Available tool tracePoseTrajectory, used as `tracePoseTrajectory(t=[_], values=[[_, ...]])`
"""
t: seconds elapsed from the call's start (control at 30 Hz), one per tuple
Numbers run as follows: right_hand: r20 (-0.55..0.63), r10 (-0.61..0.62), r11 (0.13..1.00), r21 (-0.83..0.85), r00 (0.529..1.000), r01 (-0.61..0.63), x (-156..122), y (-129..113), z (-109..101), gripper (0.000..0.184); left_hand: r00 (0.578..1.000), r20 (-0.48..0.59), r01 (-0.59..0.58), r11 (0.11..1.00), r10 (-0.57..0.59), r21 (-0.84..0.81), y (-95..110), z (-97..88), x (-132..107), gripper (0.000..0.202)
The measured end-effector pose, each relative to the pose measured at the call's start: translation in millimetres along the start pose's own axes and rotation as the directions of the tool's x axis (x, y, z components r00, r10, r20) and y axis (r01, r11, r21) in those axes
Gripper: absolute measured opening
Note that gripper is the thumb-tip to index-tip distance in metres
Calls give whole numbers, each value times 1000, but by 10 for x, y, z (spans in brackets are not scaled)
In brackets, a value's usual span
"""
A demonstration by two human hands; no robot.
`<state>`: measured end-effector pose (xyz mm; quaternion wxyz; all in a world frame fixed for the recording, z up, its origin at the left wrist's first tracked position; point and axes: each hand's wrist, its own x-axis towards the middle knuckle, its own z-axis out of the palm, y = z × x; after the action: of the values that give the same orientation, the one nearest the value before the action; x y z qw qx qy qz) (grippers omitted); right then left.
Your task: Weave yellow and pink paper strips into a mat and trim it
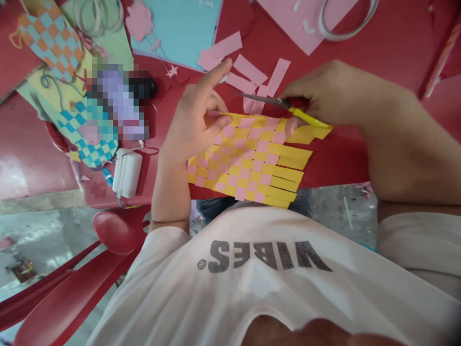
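A woven sheet of yellow and pink paper strips (239, 156) lies at the near edge of the red table, its loose yellow ends pointing right. My left hand (201, 117) pinches the sheet's upper left edge between thumb and fingers, with the index finger stretched out. In my right hand (327, 96) is a pair of scissors (306, 115) with yellow and red handles, blades pointing left just above the sheet's top edge. My right thumb rests by the sheet's upper right strips. Several cut pink paper strips (248, 69) lie beyond the blades.
A pink paper sheet (288, 19) and a roll of tape (349, 36) lie at the back. Left are a light blue sheet (173, 29), an orange checkered woven piece (52, 41), a blue checkered one (97, 146) and a white case (127, 173). A red chair (68, 293) stands below left.
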<state>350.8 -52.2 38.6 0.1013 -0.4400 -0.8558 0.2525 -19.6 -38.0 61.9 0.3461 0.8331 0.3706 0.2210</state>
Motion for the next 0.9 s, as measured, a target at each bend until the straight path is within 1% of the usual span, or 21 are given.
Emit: tracePoseTrajectory(t=[0.1,0.17,0.23,0.27,0.33,0.4,0.5,0.57,0.67,0.77,0.9], values=[[-120,13,1000,-14,993,-15,-31,169,-95,64,998,-43,41,999,-40,32,-111,-9,26,81],[-213,108,994,51,971,-99,-50,241,-169,83,995,-79,63,997,-60,35,-217,-26,53,69],[-248,244,954,233,937,-187,-51,266,-216,94,992,-120,35,999,-33,17,-322,-49,87,55],[-251,298,915,349,921,-201,-43,265,-224,98,991,-130,30,999,-28,19,-364,-61,104,52],[-243,340,825,541,909,-164,-9,254,-207,104,988,-155,35,998,-27,50,-415,-82,135,47],[-252,341,749,655,906,-100,37,250,-159,102,983,-183,36,995,-19,89,-425,-86,160,39],[-271,370,674,737,888,-56,95,269,-73,89,981,-186,76,986,-48,147,-415,-44,197,27],[-305,374,664,748,876,-23,115,294,-27,83,983,-151,137,962,-103,234,-425,13,227,26],[-327,364,675,737,872,-6,128,331,11,82,984,-110,172,917,-142,360,-461,99,269,34],[-316,386,674,738,867,-31,140,355,14,81,980,-104,197,920,-171,339,-471,129,288,32],[-306,391,660,751,868,-33,146,346,-20,80,978,-111,200,944,-177,261,-426,61,282,24]])
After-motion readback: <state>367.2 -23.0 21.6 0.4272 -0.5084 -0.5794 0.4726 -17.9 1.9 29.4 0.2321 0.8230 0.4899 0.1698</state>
